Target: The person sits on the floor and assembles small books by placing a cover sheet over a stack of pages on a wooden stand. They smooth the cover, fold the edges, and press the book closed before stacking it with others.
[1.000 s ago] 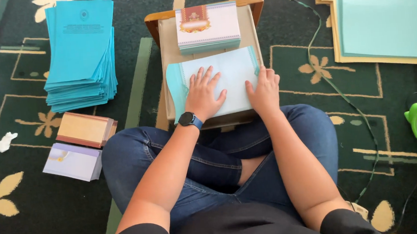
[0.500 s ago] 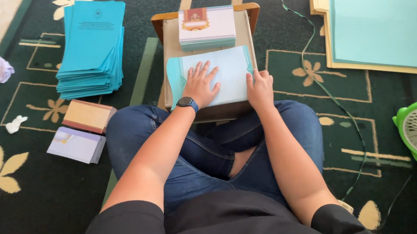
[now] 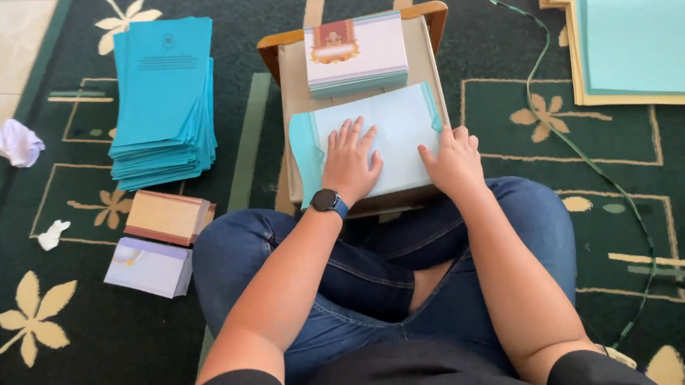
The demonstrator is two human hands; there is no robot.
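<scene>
While we sat mid-frame, our left hand pressed spread fingers on the pale blue sheet; right hand curled fingers at its edge.

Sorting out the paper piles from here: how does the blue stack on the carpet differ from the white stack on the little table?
The blue stack lies on the carpet, off to the person's left; the white stack sits on the small wooden table, beyond both hands. The blue stack is larger, taller and fanned unevenly; the white stack is smaller and squared up. The blue stack's top is plain blue with faint print; the white stack's has a red and gold panel. Neither is touched.
</scene>
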